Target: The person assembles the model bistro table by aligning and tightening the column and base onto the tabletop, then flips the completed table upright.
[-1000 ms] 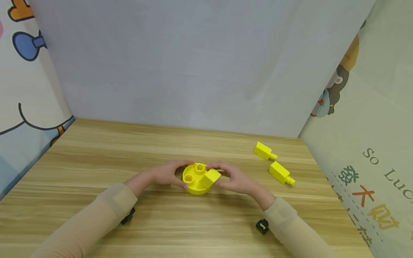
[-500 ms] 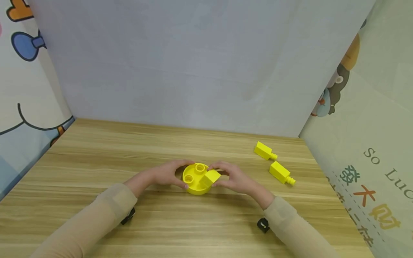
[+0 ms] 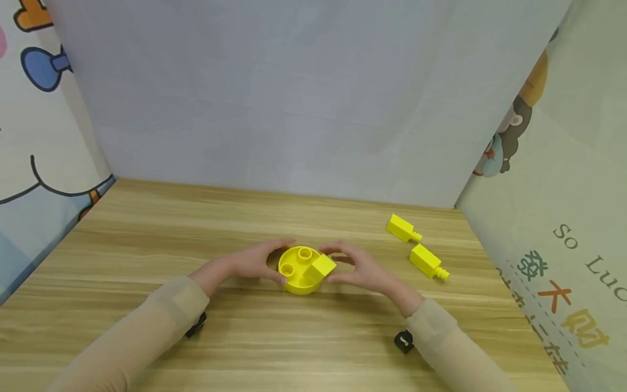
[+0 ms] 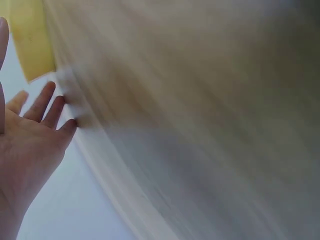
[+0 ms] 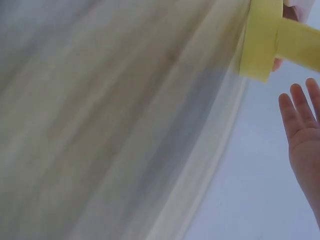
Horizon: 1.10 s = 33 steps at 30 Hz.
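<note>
A round yellow base [image 3: 296, 287] with a raised rim lies on the table, two ring-shaped sockets [image 3: 305, 254] showing inside it. At its right side a yellow square post [image 3: 320, 268] stands up from it, leaning outward in the head view. My left hand [image 3: 254, 262] curves loosely round the left side, thumb tip at the rim; its spread fingers [image 4: 39, 107] show near the base [image 4: 32, 40] in the left wrist view. My right hand [image 3: 360, 269] is to the right of the post, thumb and fingers parted around it. Straight fingers [image 5: 301, 107] show below the post [image 5: 300, 44] in the right wrist view.
Two more yellow square posts lie at the back right, the farther post [image 3: 400, 227] and the nearer post [image 3: 425, 261], each with a threaded end. A wooden table [image 3: 274, 348] bears everything. A pale cloth wall [image 3: 303, 109] closes the back, with printed panels either side.
My right hand has opened and drawn slightly right, off the post. The fingers of my left hand have lifted a little from the far rim. The base and post have stayed put.
</note>
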{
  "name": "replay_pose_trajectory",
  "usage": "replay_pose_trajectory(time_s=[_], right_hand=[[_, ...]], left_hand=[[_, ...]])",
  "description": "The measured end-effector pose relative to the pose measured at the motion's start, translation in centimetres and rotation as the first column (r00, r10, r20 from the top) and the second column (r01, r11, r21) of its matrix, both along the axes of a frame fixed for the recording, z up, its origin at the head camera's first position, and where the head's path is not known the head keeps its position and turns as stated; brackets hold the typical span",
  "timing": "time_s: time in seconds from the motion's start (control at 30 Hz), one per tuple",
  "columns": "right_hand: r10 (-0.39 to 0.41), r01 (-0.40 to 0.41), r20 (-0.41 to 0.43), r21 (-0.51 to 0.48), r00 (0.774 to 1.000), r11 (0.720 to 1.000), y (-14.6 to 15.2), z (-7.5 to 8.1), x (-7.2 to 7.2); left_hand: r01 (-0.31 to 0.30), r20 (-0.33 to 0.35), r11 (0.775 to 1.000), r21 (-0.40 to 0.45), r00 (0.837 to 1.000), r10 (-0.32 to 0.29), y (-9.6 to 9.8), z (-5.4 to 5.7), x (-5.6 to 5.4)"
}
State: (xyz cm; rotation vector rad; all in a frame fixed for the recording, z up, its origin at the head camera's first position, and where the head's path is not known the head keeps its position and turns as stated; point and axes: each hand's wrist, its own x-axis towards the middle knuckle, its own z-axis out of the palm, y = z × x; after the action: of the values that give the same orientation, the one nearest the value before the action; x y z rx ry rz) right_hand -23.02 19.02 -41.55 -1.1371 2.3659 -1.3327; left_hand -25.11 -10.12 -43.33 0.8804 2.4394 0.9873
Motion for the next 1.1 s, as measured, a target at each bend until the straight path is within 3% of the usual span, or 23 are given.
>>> replay_pose_trajectory(time_s=[0.13,0.3,0.43,0.57,0.7,0.83,0.93,1.1], right_hand=[[-0.048,0.049,-0.024,0.018,0.999,0.999,1.7,0.7,-0.2],[-0.155,0.161,-0.092,0.061,0.984,0.985,4.5,1.4,-0.4],[-0.268,0.288,-0.173,0.101,0.948,0.952,7.3,1.8,-0.5],[-0.367,0.400,-0.227,0.122,0.902,0.908,9.8,1.8,-0.7],[-0.459,0.493,-0.232,0.122,0.858,0.861,11.8,1.3,-1.0],[-0.525,0.558,-0.206,0.157,0.826,0.815,13.4,0.9,-1.1],[-0.550,0.584,-0.203,0.193,0.810,0.789,14.5,0.8,-1.2],[-0.565,0.607,-0.221,0.262,0.795,0.751,15.9,0.5,-1.5]], left_hand=[[-0.074,-0.016,0.997,0.013,0.997,0.074,0.3,0.3,0.2],[-0.162,-0.093,0.985,0.056,0.982,0.167,0.8,1.3,1.4],[-0.229,-0.135,0.968,0.107,0.961,0.242,1.8,2.3,2.9],[-0.294,-0.114,0.942,0.165,0.943,0.314,3.5,2.8,4.8],[-0.359,-0.061,0.895,0.267,0.920,0.387,5.5,2.8,6.4],[-0.429,-0.033,0.840,0.333,0.885,0.465,7.1,2.7,7.4],[-0.479,-0.002,0.796,0.371,0.857,0.516,8.1,2.7,7.8],[-0.532,0.074,0.747,0.399,0.831,0.552,9.3,3.0,8.3]])
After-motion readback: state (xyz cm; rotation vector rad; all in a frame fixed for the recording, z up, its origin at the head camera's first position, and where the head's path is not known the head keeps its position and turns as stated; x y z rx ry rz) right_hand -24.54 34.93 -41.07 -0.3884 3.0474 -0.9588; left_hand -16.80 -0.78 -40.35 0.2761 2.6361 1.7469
